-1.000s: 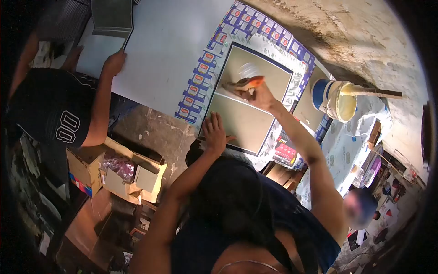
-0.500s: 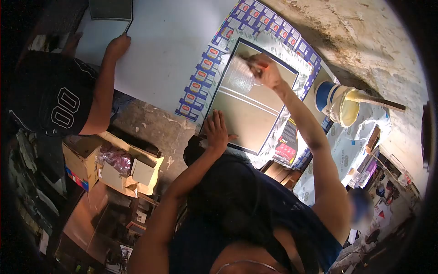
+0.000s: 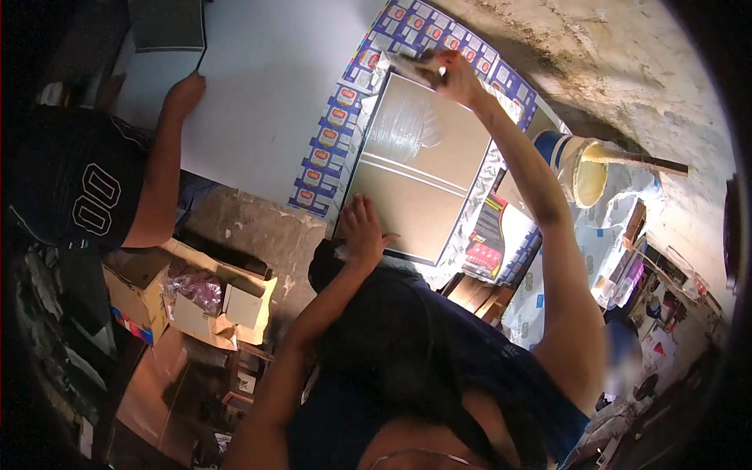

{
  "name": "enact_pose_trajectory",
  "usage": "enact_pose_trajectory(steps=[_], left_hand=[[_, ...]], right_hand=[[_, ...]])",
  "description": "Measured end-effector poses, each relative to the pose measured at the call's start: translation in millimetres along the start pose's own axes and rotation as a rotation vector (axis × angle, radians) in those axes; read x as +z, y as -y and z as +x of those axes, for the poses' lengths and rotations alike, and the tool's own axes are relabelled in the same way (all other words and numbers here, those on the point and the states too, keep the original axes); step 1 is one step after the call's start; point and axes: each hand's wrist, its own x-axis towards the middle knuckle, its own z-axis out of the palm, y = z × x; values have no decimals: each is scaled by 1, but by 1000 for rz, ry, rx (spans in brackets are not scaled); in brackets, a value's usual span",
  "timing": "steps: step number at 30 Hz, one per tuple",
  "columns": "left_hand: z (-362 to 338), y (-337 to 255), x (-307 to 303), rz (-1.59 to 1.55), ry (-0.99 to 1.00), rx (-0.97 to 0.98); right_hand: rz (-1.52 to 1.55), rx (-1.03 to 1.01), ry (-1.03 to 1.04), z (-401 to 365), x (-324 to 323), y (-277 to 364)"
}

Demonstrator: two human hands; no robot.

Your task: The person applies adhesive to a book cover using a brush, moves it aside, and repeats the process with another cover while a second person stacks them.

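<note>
A flat greyish-tan cover board (image 3: 407, 204) with a dark border and pale strips across its middle lies in front of me. Wet, streaky paste (image 3: 395, 129) shines on its upper left part. My left hand (image 3: 363, 231) rests flat on the board's lower left edge, fingers spread. At the board's top edge, my right hand (image 3: 458, 81) is closed around a brush (image 3: 413, 67), blurred by motion. Smeared white sheeting (image 3: 470, 200) and a blue printed sheet (image 3: 319, 157) lie under the board.
A bucket (image 3: 591, 180) of cream paste with a wooden stick (image 3: 642, 160) stands at right by the wall. A co-worker's hand (image 3: 186, 92) touches a dark panel (image 3: 167, 27) on the white sheet (image 3: 258, 102). An open cardboard box (image 3: 254, 313) sits lower left.
My right hand has moved the brush up from the board's paste-covered part to its top edge. More streaks show on the upper part. My left hand stays on the board.
</note>
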Motion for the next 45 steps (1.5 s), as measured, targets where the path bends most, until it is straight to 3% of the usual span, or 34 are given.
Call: enact_pose_trajectory(steps=[2,3,6,11,14,18,20,24,26,27,28,29,30,32,34,35,39,40,41,42,45], left_hand=[[0,0,0,-22,6,-14],[-1,0,0,-22,0,-16],[-2,0,2,-78,30,-12],[-3,0,3,-63,19,-23],[1,0,-10,-119,46,-30],[-3,-1,-7,-85,-33,-35],[-1,-1,-7,-80,-42,-27],[0,-1,-8,-110,-41,-18],[-1,0,-8,-131,-7,-28],[-3,0,-9,-124,-13,-35],[-3,-3,-13,-115,-19,-35],[-3,-4,-16,-107,-25,-29],[-3,-5,-17,-90,-36,-26],[-4,-7,-19,-59,-57,-14],[-4,-4,-7,-61,-87,13],[-6,-2,-2,-63,-96,25],[-2,-1,-3,-52,-12,1],[-6,-1,-4,-32,-5,-6],[-3,-3,-5,-19,-10,-10],[-3,-5,-6,-7,-12,-11],[-5,-6,-6,-51,-77,20]], right_hand=[[185,97,244,-13,5,18],[119,32,287,-11,4,24],[-24,229,132,2,0,-6],[213,182,-176,-16,20,32],[-53,281,-164,-62,41,24],[-104,394,-498,-133,13,25],[-272,599,-346,-176,-15,13],[-251,613,-486,-204,-36,6],[-201,637,-534,-181,-38,44],[-174,661,-559,-171,-31,67],[91,538,-704,-162,-10,88],[31,530,-737,-164,35,81],[-103,490,-561,-149,48,115],[73,396,-722,-119,93,158],[243,493,-516,-122,116,171],[19,411,-552,-144,138,149],[-185,561,-511,-242,108,92],[6,701,-588,-240,57,117],[120,669,-644,-262,47,102],[-85,639,-586,-275,31,97],[-301,566,-581,-297,0,87]])
